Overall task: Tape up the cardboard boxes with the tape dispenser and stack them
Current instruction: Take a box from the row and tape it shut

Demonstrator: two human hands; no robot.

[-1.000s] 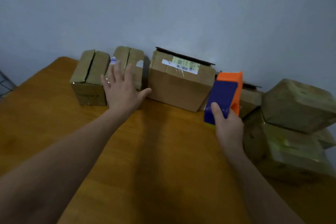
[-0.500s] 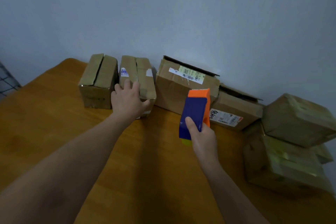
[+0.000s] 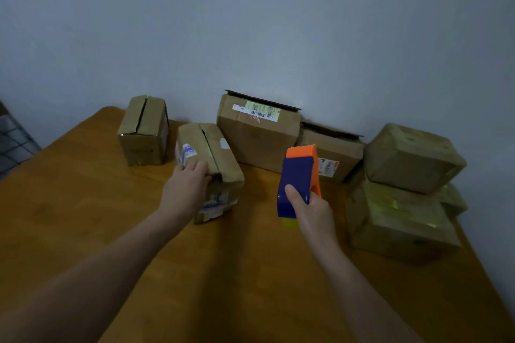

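- Left hand [image 3: 186, 189] gripping the near end of the small box [image 3: 207, 147] on the counter [image 3: 83, 217], fingers [image 3: 199, 168] curled over its edge; long side pointing away
- Right hand [image 3: 312, 214] wrapped round the tape dispenser [image 3: 299, 178], just right of the box
- Blue print on its sticker; too blurry to read

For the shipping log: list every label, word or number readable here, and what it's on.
Nothing is legible.
Large box, white barcode label: too blurred.
Low box behind the tape dispenser, red-edged label: too blurred.
Small box held by the left hand, blue print: too blurred.
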